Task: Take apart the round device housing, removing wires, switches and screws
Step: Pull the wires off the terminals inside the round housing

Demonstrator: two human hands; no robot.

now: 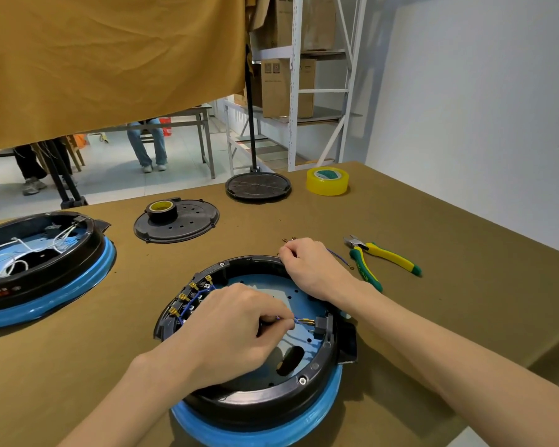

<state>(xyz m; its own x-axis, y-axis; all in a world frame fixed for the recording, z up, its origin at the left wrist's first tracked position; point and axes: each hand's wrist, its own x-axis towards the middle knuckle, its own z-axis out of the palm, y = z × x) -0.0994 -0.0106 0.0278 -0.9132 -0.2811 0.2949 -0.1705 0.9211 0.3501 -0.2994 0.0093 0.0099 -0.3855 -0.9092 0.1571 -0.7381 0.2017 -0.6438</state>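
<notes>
A round black housing [262, 398] with a blue rim lies open in front of me on the brown table. Blue wires with brass terminals [191, 298] run along its left inner wall. My left hand [236, 327] reaches inside and pinches a blue wire [289, 320] whose brass terminal [305, 321] points at a black socket [322, 327] on the right wall. My right hand [310, 269] rests on the far rim, fingers curled round another thin blue wire [338, 258] that trails out to the right. Small brass screws [289, 239] lie just beyond it.
Yellow-green cutting pliers [381, 258] lie right of my right hand. A second housing [39, 269] with white wires sits at the left. A black cover plate [181, 224] carrying a tape roll, a black stand base [258, 187] and yellow tape [327, 181] lie further back.
</notes>
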